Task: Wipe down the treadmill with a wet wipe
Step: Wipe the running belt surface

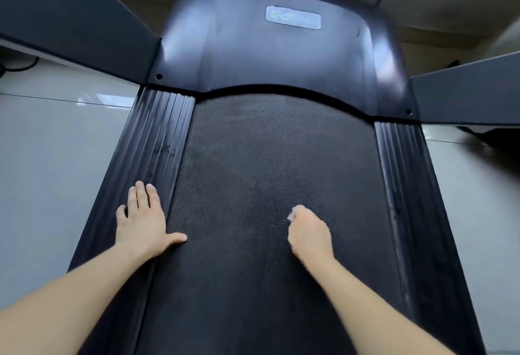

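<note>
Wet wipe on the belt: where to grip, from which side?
From above, fingers curled over it, as the right hand does. The wet wipe lies pressed on the flat belt, only a small white edge showing, so no side offers a grip.

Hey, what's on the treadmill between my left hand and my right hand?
Only bare black belt: in the head view, nothing lies between the flat left hand and the right hand gripping the wipe.

Black dotted belt [270,171], ribbed dark rails [157,140], pale-grey floor [56,157].
</note>
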The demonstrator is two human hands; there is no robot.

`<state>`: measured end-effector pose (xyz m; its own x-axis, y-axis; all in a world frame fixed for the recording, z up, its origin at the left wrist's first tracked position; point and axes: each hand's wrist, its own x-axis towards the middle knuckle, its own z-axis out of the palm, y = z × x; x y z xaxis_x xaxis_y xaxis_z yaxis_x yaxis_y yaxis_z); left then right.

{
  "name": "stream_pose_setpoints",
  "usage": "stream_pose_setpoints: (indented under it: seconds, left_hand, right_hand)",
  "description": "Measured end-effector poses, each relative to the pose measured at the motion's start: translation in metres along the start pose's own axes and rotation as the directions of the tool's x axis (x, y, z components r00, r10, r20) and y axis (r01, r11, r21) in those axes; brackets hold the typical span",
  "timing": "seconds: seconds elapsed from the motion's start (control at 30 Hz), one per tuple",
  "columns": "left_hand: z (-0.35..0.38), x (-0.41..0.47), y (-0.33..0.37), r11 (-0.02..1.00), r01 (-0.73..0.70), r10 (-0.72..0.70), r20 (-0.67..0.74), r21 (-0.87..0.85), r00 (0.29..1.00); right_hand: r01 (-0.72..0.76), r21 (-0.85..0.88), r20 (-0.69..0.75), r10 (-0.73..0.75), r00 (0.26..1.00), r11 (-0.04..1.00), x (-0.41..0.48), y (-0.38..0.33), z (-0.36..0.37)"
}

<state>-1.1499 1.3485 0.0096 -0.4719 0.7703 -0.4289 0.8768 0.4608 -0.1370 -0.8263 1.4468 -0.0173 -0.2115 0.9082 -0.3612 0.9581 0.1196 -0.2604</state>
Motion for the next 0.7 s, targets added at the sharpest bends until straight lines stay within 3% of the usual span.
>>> stream_pose_setpoints:
  seconds: [0.07,0.17,0.3,0.4,0.53,0.6,0.7]
  left_hand:
    - [-0.002,0.001,0.002,1.0,0.009,-0.009,0.022,-0.005,1.0]
    - [-0.005,0.001,0.005,1.0,0.011,-0.011,0.047,-0.007,0.999]
    - [-0.005,0.001,0.004,1.0,-0.001,0.002,0.045,-0.006,0.999]
    - [-0.007,0.001,0.002,1.0,-0.002,0.003,0.04,-0.02,0.999]
    - [-0.006,-0.001,0.004,0.999,-0.013,0.014,0.042,-0.029,0.999]
    - [-0.004,0.001,0.002,0.999,-0.017,0.019,0.042,-0.04,0.999]
    - [-0.002,0.006,-0.017,0.995,-0.097,0.098,0.078,-0.016,0.992]
  right_hand:
    - [-0.174,-0.049,-0.068,0.17,0.983,0.984,-0.007,0.071,-0.019]
    - [-0.425,-0.019,-0.135,0.419,0.898,0.905,-0.031,0.14,-0.05]
    - [-0.517,0.058,-0.168,0.518,0.839,0.854,-0.03,0.126,-0.047]
    - [-0.41,0.159,-0.13,0.431,0.893,0.898,-0.012,0.052,-0.029]
    - [-0.11,0.22,-0.01,0.115,0.993,0.969,-0.013,-0.086,0.007]
    - [0.043,0.231,0.129,-0.074,0.989,0.972,-0.025,-0.152,0.026]
    - [0.265,0.159,0.283,-0.301,0.911,0.951,-0.042,-0.212,0.041]
